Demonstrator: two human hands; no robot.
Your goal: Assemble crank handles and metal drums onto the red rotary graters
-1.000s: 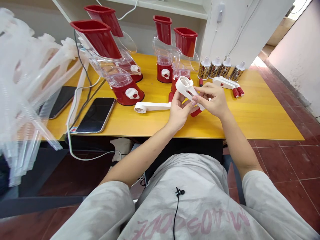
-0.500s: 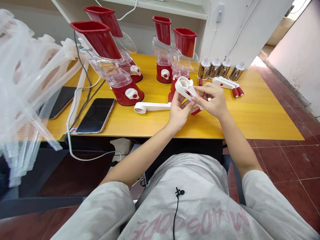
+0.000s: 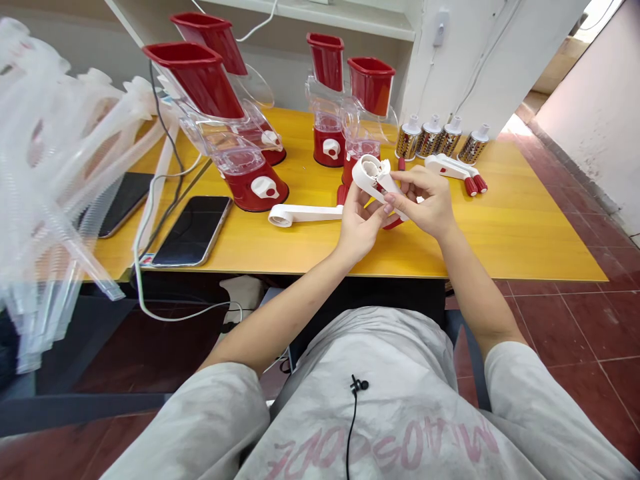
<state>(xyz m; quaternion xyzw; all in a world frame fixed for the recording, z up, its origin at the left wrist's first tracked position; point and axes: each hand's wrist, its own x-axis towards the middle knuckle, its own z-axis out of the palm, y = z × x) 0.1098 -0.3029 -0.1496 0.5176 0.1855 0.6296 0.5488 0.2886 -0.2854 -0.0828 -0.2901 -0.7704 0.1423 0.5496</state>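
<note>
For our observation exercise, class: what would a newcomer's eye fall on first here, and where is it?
Probably the four red-and-clear machines first, standing toward the back of the yellow table, left and centre. Next, in front of them, the white plastic part with a ring end, held between the left hand and right hand. The translucent plastic heap filling the left edge also stands out.

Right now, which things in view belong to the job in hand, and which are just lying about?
Probably part of the job:
hand-held white crank parts
loose white crank arm
red-gripped crank handles
perforated metal drums
red-and-clear rotary graters

Probably just lying about:
black-screened smartphone
white cable
</note>
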